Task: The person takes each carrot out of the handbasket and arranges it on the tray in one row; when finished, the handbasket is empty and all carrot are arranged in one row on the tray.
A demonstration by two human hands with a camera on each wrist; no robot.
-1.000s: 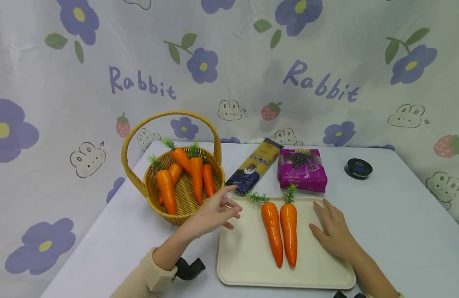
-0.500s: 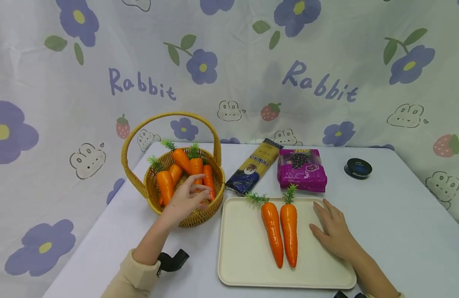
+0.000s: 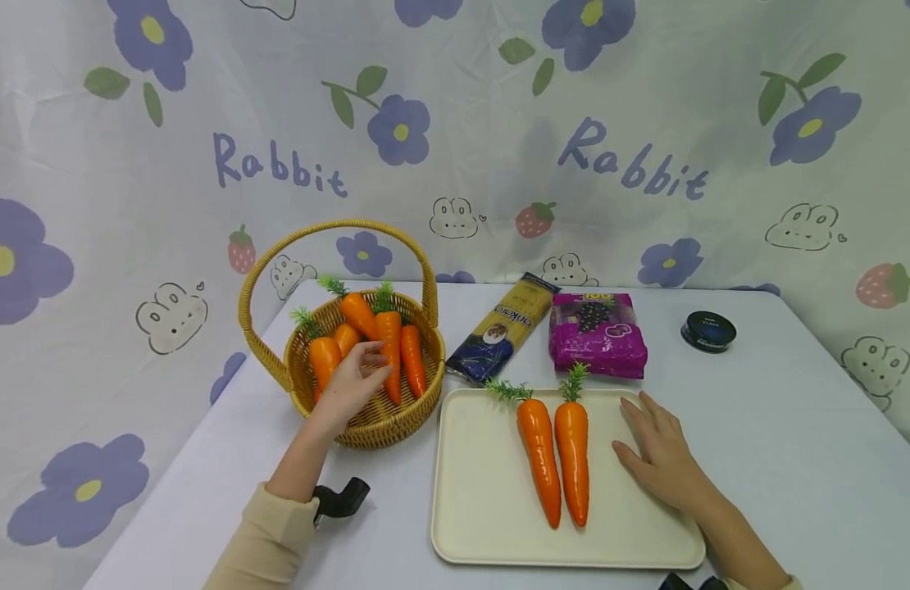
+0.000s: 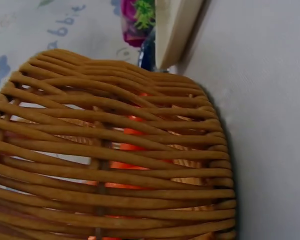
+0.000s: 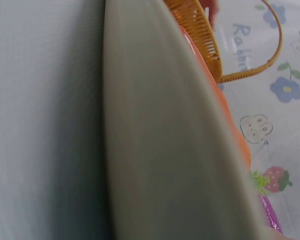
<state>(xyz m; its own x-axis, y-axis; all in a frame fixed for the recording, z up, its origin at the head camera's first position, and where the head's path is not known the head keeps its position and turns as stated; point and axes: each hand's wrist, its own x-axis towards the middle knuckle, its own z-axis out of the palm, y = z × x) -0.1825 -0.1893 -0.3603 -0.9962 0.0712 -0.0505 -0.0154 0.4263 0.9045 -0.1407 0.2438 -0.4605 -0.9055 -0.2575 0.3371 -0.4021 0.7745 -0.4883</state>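
Observation:
My left hand (image 3: pixel 352 387) reaches over the near rim of a woven basket (image 3: pixel 384 430). Its fingers are loosely bent beside a middle carrot (image 3: pixel 389 336) among several orange toy carrots with green tops; whether they touch it I cannot tell. It partly covers the left carrot (image 3: pixel 323 360). Basket weave (image 4: pixel 110 145) fills the left wrist view, with orange showing through the gaps. My right hand (image 3: pixel 665 459) rests on the right part of a cream tray (image 3: pixel 499 545), fingers spread, holding nothing. Two carrots, a left one (image 3: pixel 539 459) and a right one (image 3: pixel 572 459), lie side by side on that tray.
Behind the tray lie a gold and blue pasta packet (image 3: pixel 503 328) and a purple packet (image 3: pixel 598 338). A round black tin (image 3: pixel 709 331) stands at the right. The basket's tall handle (image 3: pixel 344 223) arches above the carrots. A printed curtain (image 3: pixel 455 123) hangs behind the table.
My left hand has moved left from above the tray's left edge to the basket, then slightly further among the carrots. The right hand and the tray's two carrots have stayed in place.

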